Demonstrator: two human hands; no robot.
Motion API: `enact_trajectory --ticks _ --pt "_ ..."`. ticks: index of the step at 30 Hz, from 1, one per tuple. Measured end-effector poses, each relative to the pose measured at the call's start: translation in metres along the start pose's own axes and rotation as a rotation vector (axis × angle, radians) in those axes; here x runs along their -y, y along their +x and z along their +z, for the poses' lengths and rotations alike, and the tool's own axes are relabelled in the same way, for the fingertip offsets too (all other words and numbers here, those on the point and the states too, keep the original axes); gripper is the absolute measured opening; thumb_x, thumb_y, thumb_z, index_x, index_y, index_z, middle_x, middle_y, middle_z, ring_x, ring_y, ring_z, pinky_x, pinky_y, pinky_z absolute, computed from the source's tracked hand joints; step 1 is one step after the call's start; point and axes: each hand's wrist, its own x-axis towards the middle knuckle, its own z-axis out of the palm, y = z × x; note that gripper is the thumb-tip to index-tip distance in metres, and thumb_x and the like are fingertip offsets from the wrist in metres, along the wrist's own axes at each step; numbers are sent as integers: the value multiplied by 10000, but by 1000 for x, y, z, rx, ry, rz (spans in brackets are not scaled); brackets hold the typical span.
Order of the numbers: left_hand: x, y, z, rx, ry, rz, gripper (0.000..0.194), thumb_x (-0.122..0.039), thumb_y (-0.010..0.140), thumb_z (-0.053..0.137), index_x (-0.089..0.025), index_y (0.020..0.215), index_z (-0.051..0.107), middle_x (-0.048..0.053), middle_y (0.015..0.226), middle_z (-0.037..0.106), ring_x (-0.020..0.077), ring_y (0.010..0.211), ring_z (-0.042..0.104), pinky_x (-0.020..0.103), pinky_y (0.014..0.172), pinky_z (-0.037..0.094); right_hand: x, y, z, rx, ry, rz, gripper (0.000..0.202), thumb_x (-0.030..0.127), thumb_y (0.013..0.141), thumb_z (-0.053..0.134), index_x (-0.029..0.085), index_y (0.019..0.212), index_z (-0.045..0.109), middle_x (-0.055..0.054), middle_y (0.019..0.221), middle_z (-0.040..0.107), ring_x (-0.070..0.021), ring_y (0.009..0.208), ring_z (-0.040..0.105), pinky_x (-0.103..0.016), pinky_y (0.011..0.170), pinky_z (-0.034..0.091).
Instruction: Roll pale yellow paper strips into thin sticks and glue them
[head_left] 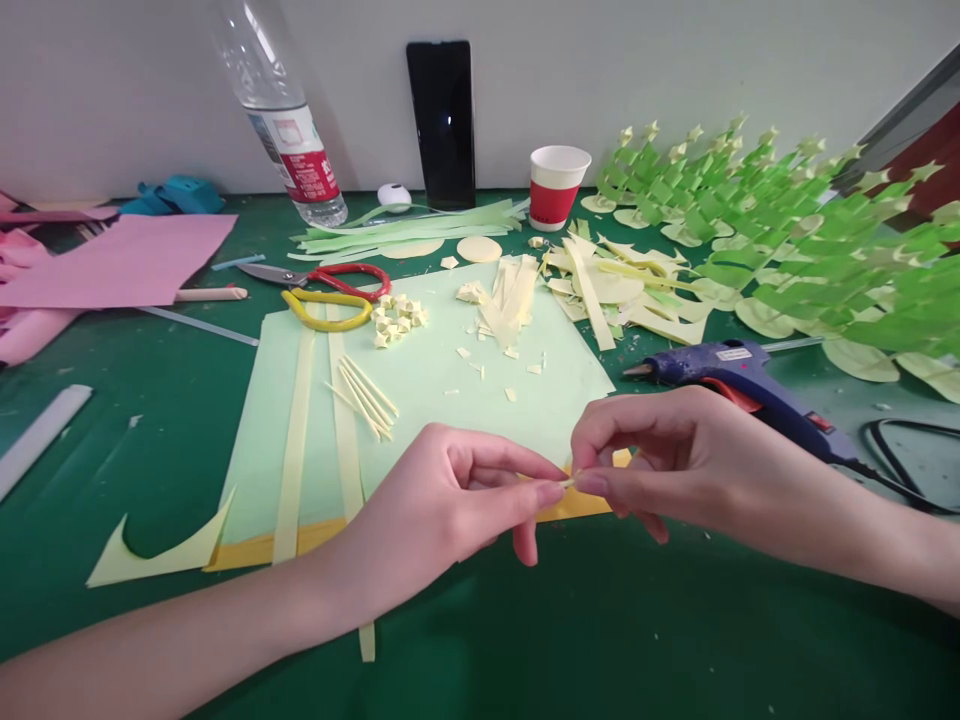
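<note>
Gently: fingers of your left hand (459,492) and right hand (675,455) pinch small pale-yellow piece (568,483) between them, by near edge of pale green sheet (551,400). Light, even pressure should avoid creasing.

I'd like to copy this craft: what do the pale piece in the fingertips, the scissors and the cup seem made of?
Pale piece: probably matt paper, thin and shineless, though mostly covered.
Scissors: grey metal blades, dull sheen; smooth handles, likely plastic.
Cup: probably paper, low sheen, with a rounded white rim.
</note>
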Motion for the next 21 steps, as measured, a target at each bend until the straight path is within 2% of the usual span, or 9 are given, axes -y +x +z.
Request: enact_trajectory --ticks 5,13,21 --pt "-3 2 0 -11 -7 -70 166 -254 799 658 -146 894 740 -45 475 605 36 370 383 146 356 278 -2 -1 0 -11 8 -12 144 296 740 729 176 708 656 48 590 534 -18 418 498 -68 399 399" --pt "2 0 -1 11 -53 -10 115 -231 820 629 -154 808 714 -56 467 584 33 386 403 132 367 290 0 2 -1 -5 30 2 154 302 735 723 175 686 650 48 557 522 -28 413 495 -73 397 406" --pt "-2 2 0 -12 -29 -49 112 -220 822 622 -158 753 685 -71 448 565 27 380 394 124 363 283 0 1 1 -8 19 11 133 290 731 702 178 678 654 36 598 553 -26 442 489 -76 410 410"
